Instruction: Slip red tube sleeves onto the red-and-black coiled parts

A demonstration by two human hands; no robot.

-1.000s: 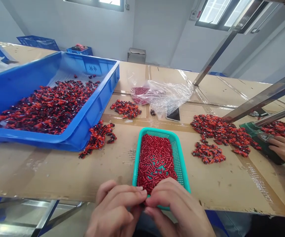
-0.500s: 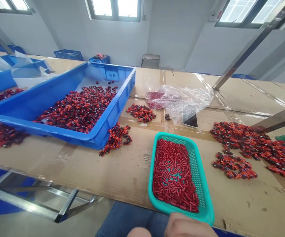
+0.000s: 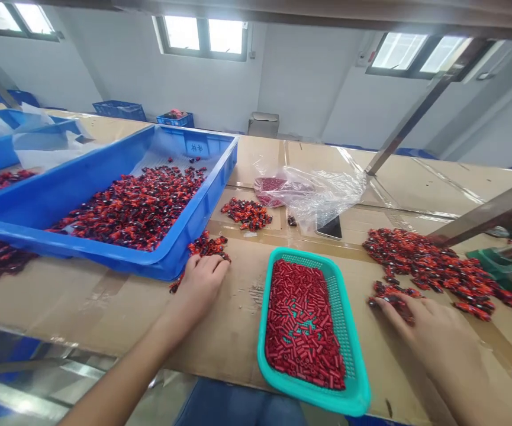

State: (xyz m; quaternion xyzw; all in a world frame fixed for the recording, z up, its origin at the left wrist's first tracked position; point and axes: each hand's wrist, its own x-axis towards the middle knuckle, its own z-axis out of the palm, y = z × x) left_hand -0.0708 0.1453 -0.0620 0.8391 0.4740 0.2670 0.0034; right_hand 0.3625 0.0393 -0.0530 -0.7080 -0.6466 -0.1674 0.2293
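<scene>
My left hand (image 3: 202,281) reaches over a small pile of red and black plastic parts (image 3: 206,242) beside the blue tray. Its fingers are bent down onto the pile, slightly apart, and their tips are partly hidden. On the right, my right hand (image 3: 428,331) lies at a small cluster of the same parts (image 3: 393,290), thumb and fingers spread around some of them. Between my hands stands a teal mesh basket (image 3: 357,361), filled with short dark red tubes (image 3: 302,319).
A large blue tray (image 3: 167,260) at the left holds many red and black parts. Behind the basket lie another pile (image 3: 247,214), a clear plastic bag (image 3: 300,189) and a phone (image 3: 330,227). A bigger pile (image 3: 428,260) sits by a slanted metal post (image 3: 482,213) near a green container (image 3: 490,266).
Both hands have moved out over the table, the left to the pile by the blue tray, the right to the right-hand cluster. Earlier one hand was at the basket's near edge. The view has shifted.
</scene>
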